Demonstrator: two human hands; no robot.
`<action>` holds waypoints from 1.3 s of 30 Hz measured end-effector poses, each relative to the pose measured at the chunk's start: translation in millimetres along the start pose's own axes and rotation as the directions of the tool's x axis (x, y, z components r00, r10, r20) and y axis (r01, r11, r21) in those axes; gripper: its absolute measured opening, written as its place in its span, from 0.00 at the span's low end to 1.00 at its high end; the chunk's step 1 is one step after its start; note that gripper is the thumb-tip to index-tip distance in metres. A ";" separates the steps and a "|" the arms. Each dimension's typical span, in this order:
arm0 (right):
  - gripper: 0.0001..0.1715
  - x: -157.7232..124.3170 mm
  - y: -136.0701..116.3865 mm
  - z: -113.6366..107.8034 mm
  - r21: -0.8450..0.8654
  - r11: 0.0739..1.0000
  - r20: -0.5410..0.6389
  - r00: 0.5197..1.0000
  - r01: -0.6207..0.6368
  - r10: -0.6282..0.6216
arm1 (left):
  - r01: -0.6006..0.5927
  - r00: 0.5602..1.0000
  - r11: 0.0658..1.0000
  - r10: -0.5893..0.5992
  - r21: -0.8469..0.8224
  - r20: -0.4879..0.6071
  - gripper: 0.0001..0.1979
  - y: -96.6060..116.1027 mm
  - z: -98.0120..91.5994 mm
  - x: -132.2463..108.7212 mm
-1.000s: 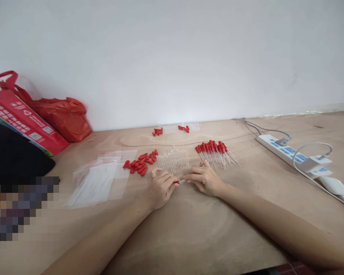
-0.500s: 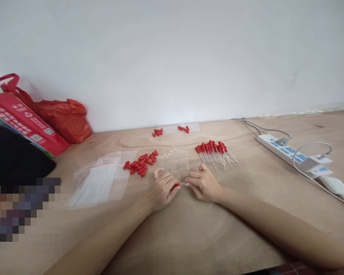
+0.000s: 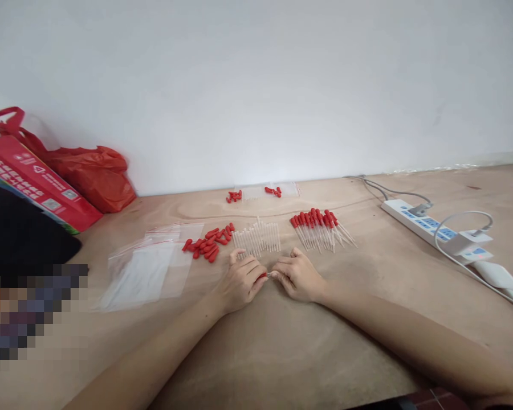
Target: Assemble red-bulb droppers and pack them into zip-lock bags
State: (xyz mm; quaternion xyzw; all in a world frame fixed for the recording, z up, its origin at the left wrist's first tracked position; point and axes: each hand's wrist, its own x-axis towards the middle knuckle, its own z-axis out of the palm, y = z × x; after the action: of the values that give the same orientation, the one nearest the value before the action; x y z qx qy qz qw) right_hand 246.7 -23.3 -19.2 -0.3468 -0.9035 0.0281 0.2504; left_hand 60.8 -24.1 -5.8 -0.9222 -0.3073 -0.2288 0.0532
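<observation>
We're closing the gap! Our left hand's [image 3: 241, 285] fingers are gripping a red bulb [image 3: 263, 275], our right hand's [image 3: 300, 278] pinching its clear tube [image 3: 269, 275], near the tube row [image 3: 259, 236]; less tube is showing, so we're apparently seating it deeper.

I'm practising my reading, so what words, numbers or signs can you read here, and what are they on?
No words or numbers are readable.
Red package: white writing, too blurred.
Red package: a triangle sign, looks like recycling.
Red package: two square codes, too small.
Power strip: any marks too small.
</observation>
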 end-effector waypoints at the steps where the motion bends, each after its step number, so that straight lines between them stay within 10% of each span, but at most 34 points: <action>1: 0.15 0.0 0.0 0.1 0.014 1.000 0.009 1.000 -0.016 0.016 | -0.010 1.000 1.000 0.010 0.011 -0.006 0.10 -1.1 0.7 -0.3; 14: 0.13 13.6 16.9 -22.2 0.043 0.986 0.057 0.985 -0.163 0.160 | 0.250 0.950 0.956 -0.212 0.151 -0.228 0.09 -13.5 -6.7 -2.3; 19: 0.13 22.6 62.4 -25.6 0.008 0.813 -0.153 0.802 -0.583 0.577 | 0.478 0.862 0.834 -0.387 0.276 -0.327 0.12 -34.0 -6.1 -10.5; 25: 0.13 28.0 78.2 -22.2 -0.204 0.620 -0.158 0.651 -0.758 0.743 | 0.604 0.796 0.707 -0.509 0.367 -0.329 0.13 -52.7 -15.4 -21.6; 39: 0.16 43.7 53.3 -19.3 -0.252 0.613 -0.065 0.645 -0.749 0.761 | 0.575 0.795 0.596 -0.569 0.561 -0.210 0.11 -46.8 -24.0 -19.9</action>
State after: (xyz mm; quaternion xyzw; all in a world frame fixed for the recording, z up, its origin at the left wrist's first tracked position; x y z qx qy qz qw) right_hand 260.8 42.7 4.6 -0.7229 -0.6748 0.0223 0.1465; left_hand 9.8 -3.0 4.6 -0.7075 -0.6416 -0.1287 0.2670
